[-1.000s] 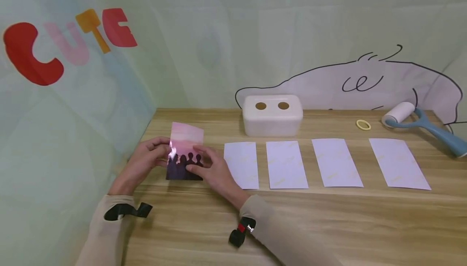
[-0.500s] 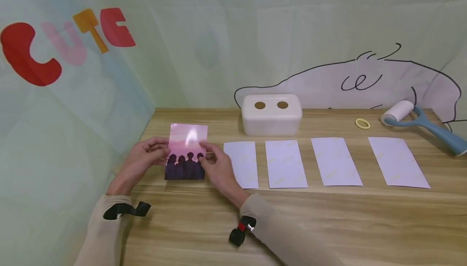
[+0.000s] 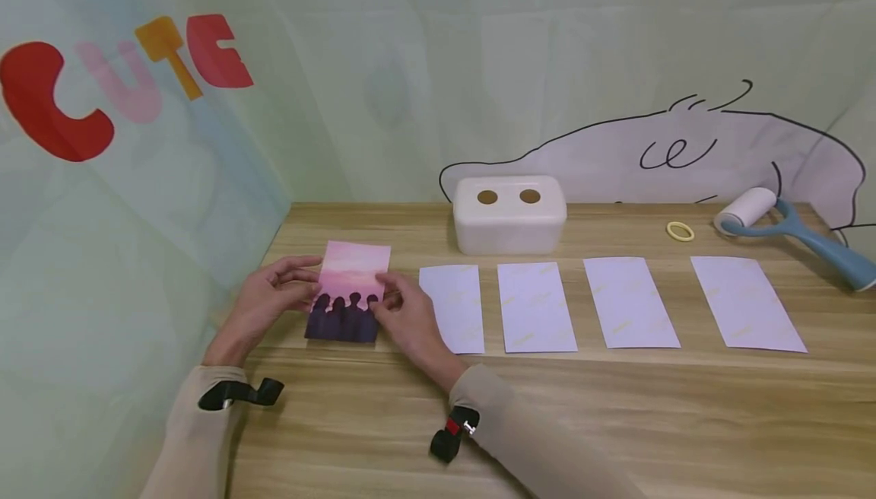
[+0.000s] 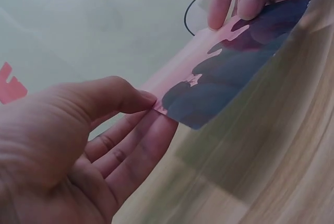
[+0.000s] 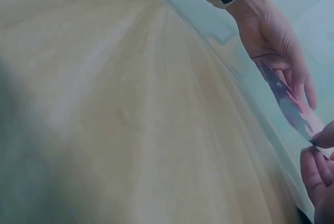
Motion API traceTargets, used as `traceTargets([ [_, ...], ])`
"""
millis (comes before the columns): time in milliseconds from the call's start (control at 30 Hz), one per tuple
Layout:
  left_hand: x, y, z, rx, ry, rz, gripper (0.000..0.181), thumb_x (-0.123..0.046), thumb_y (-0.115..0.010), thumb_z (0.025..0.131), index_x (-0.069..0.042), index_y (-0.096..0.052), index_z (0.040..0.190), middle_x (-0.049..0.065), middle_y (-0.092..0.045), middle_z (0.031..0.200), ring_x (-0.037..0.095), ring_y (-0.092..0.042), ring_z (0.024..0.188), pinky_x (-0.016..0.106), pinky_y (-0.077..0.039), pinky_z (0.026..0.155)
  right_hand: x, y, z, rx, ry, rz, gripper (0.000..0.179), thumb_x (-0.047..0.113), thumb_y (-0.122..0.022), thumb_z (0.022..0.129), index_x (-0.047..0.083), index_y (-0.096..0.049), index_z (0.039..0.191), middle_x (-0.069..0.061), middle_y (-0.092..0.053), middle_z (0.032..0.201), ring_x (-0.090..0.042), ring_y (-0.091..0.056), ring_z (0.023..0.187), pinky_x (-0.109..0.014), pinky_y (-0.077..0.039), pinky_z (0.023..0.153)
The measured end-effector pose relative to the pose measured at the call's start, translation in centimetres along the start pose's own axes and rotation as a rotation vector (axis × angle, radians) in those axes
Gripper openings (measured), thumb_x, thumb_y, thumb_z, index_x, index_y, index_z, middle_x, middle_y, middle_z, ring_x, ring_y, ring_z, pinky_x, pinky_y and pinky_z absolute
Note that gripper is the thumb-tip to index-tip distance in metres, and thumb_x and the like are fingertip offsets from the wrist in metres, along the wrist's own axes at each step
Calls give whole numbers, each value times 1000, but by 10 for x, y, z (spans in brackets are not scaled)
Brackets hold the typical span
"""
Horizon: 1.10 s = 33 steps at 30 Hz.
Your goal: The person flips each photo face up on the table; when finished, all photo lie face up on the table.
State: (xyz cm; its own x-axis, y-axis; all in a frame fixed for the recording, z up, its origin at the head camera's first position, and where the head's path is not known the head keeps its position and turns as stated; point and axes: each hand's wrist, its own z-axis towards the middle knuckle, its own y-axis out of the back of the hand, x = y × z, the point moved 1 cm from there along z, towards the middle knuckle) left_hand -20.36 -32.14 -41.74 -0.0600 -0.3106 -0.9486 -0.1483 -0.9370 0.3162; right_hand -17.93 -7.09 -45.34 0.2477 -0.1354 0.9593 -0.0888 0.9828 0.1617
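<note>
Can't read yellow marks point(image 3: 621, 327) on white cards point(image 3: 537, 301) nearer than white box point(image 3: 509, 225), nor see lower-left corner of leftmost card point(image 3: 455, 293) behind right hand point(image 3: 409, 318). Lose tip of blue handle point(image 3: 826, 250) off-frame, right of box.

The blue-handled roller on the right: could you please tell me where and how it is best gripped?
I'd grip the middle of its blue handle, coming from the near right: the slim handle points that way, away from the white roll at the far end.

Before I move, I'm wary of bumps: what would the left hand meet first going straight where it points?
Beyond the photo card the left hand pinches, probably the right hand, though depth is unclear.
</note>
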Motion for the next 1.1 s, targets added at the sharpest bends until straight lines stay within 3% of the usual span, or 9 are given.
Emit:
traceTargets([
  [367,9,3,-1,31,14,125,35,-2,-69,102,9,-66,135,31,-67,131,12,-75,90,32,-63,78,-3,-1,-1,114,25,-110,47,-8,-78,89,-8,-65,134,-15,-66,107,-16,-69,86,-20,-55,74],
  [667,9,2,-3,55,77,220,39,-6,-76,99,8,-67,134,26,-73,120,15,-75,89,33,-63,75,-4,-3,1,159,95,-230,48,-7,-80,87,-11,-64,133,-16,-66,105,-22,-70,88,-19,-55,76],
  [867,10,1,-2,79,67,236,37,-3,-76,98,10,-67,131,25,-74,113,16,-74,86,31,-63,72,-5,-6,2,176,96,-297,49,-5,-81,86,-10,-65,133,-15,-64,105,-20,-69,88,-18,-55,77],
  [1100,10,0,-1,71,77,286,36,0,-75,97,8,-67,131,25,-73,117,16,-73,87,30,-62,72,0,-8,1,174,89,-401,49,1,-81,88,-6,-66,133,-13,-61,108,-14,-63,86,-20,-53,77],
])
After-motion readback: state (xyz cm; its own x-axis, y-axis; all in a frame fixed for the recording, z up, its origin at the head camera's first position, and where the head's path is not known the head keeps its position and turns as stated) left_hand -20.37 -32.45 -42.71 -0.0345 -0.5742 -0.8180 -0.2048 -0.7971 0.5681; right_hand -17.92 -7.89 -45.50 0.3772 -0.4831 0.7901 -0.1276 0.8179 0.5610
